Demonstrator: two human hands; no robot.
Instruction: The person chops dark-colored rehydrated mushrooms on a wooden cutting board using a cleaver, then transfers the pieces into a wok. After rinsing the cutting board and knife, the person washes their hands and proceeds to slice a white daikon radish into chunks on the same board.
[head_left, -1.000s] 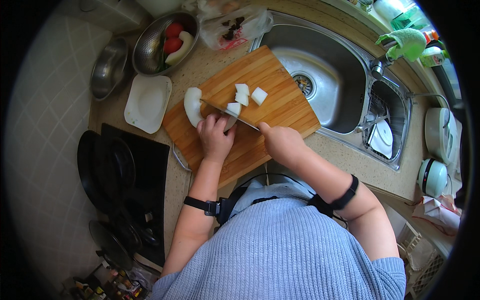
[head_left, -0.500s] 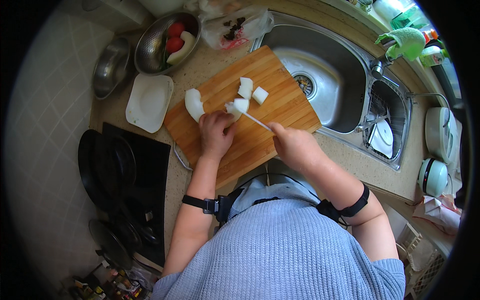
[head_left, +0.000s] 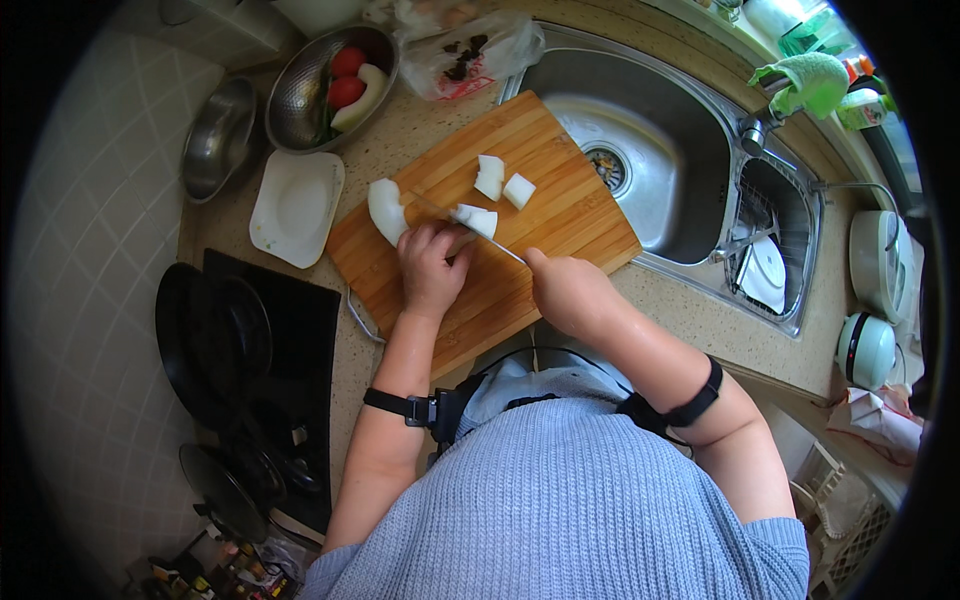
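Note:
On the wooden cutting board (head_left: 545, 245), my right hand (head_left: 580, 292) is closed around the handle of a knife (head_left: 507, 250). Its thin blade, seen nearly edge-on, meets a white melon chunk (head_left: 483, 220), which looks like winter melon. My left hand (head_left: 433, 272) has its fingers bent over the near end of the melon and steadies it; the fingers cover much of that part. Left of these fingertips lies a curved melon slice (head_left: 386, 208). Farther back are two cut pieces, a notched melon block (head_left: 489, 177) and a melon cube (head_left: 519, 190).
Beyond the board's left side stand a white dish (head_left: 294, 212), a metal bowl (head_left: 285, 110) with tomatoes and a pale slice, and another metal bowl (head_left: 220, 140). A plastic bag (head_left: 470, 65) lies behind. The sink (head_left: 650, 130) adjoins the right; a black cooktop (head_left: 300, 330) with pans is left.
The knife has shifted left, and its blade now sits at the left edge of the cut chunk, nearer my left fingers. My left hand has stayed almost in place.

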